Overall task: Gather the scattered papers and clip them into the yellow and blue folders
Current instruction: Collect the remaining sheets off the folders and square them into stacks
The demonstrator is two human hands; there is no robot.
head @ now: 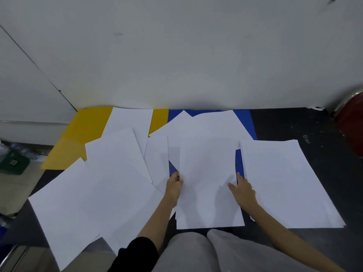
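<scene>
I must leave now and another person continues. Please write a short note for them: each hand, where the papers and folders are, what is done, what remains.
Left hand pinches the left edge of the middle paper stack; right hand lies open on its right edge.
Yellow folder and blue folder lie by the wall, mostly under loose sheets. Another pile sits to the right.
Done: some sheets gathered. Left: gather the rest, clip into both folders.

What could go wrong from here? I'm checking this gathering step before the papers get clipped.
1. The left hand pinches only the edge of the centre stack; the right hand lies flat, so sheets may slide apart.
2. The blue folder is mostly buried under paper, so lifting could drag it.
3. The right pile looks loosely squared and could fan out.
</scene>
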